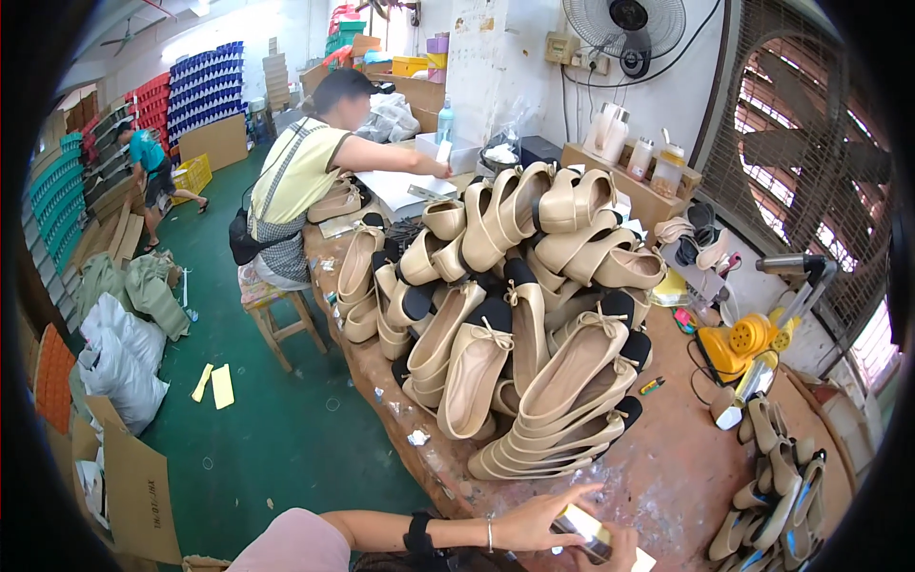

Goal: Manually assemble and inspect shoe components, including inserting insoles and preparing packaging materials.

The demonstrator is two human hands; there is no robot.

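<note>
At the table's near edge, my left hand (534,522) has its thumb and fingers around a small dark, shiny block-shaped object (583,534) with a pale yellow part. Its index finger points out to the right. My right hand (620,551) comes in at the lower edge, its fingers closed at the other end of that object. A whitish piece (644,561) shows beside the right hand; what it is, I cannot tell. Just beyond my hands, a big heap of beige ballet flats (553,381) with black toes and small bows covers the middle of the table.
On the brown table (667,448), a yellow lamp-like device (748,338) stands to the right, near more shoes (782,486). A co-worker (300,181) sits at the far left side, one arm stretched over the table. A cardboard box (138,486) stands on the floor.
</note>
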